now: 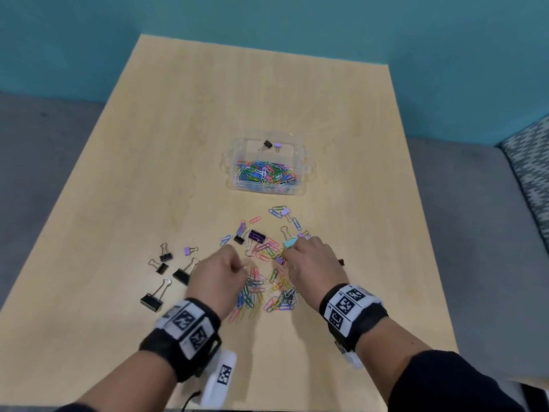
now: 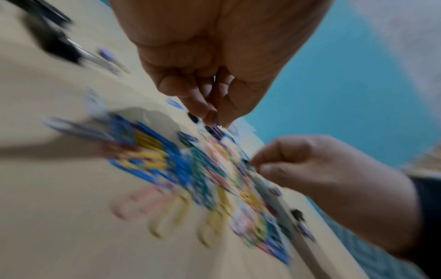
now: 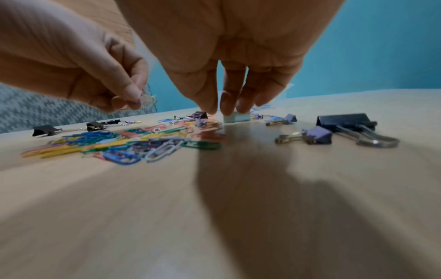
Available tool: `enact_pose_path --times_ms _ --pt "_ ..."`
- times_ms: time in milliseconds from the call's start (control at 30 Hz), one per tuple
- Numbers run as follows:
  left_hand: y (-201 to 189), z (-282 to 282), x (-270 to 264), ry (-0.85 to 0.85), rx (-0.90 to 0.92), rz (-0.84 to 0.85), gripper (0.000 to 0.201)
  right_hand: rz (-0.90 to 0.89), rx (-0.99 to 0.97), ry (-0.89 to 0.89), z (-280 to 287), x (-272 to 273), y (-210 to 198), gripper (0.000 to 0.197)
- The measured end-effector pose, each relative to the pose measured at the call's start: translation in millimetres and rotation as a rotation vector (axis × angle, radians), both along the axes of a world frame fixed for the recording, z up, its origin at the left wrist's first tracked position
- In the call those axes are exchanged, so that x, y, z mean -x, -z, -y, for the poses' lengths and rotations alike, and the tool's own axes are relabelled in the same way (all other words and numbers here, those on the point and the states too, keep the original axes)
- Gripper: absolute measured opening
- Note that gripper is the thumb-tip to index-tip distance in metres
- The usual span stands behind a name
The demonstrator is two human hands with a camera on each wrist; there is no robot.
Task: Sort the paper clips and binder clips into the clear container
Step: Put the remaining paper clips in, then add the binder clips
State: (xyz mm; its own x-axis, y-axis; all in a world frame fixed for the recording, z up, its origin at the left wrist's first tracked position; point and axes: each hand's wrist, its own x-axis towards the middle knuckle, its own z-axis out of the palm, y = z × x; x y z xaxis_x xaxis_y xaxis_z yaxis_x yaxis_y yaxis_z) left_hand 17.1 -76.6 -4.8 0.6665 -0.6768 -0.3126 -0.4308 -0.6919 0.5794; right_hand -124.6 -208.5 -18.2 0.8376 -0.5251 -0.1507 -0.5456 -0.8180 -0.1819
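Note:
A clear container (image 1: 300, 162) stands mid-table, with coloured paper clips in its near compartment and two binder clips (image 1: 271, 145) in the far one. A pile of loose paper clips (image 1: 267, 289) (image 3: 114, 143) lies between my hands. My right hand (image 1: 292, 248) (image 3: 226, 111) pinches a teal binder clip (image 1: 290, 242) (image 3: 237, 118) that rests on the table. My left hand (image 1: 242, 267) (image 2: 214, 120), fingers curled, pinches a small pale paper clip (image 3: 146, 100) just above the pile. The left wrist view is blurred.
Several black binder clips (image 1: 166, 278) and a lilac one (image 1: 187, 250) lie left of the pile. A dark purple binder clip (image 1: 256, 236) and another lilac one (image 1: 284, 211) lie beyond it. The table's right edge (image 1: 427, 263) borders a grey sofa with a patterned cushion (image 1: 528, 165).

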Motion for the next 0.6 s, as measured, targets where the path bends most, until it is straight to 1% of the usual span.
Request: enact_pose_path --times_ms 67,133,200,267,333,433,500,600 --pt "2.7 -10.6 -22.2 -0.102 -0.003 0.025 0.018 -0.002 0.001 0.018 -0.7 -5.6 1.7 0.007" --pt "5.4 -16.7 -39.4 -0.159 0.04 0.036 0.015 -0.044 -0.002 -0.012 -2.8 -15.6 2.9 0.016" --pt "6.4 -24.2 -51.5 -0.194 0.08 0.051 0.014 -0.084 0.005 -0.076 -5.8 -24.6 2.6 0.029" --pt "5.3 -32.8 -54.9 -0.188 0.097 0.063 0.009 -0.129 0.002 -0.114 -7.8 -28.5 -2.0 0.035" --pt "3.5 -43.5 -51.2 -0.149 0.109 0.074 0.005 -0.172 -0.004 -0.155 -8.7 -32.3 -9.2 0.037" --pt "1.0 -56.9 -36.3 -0.046 0.12 0.087 0.01 -0.236 0.001 -0.242 -11.2 -36.3 -17.3 0.044" --pt "2.2 -61.3 -26.6 0.04 0.122 0.096 0.009 -0.285 0.01 -0.283 -13.5 -38.1 -20.7 0.047" --pt "5.9 -54.6 -19.8 0.179 0.102 0.162 0.005 -0.314 0.036 -0.292 -17.3 -42.2 -22.0 0.043"
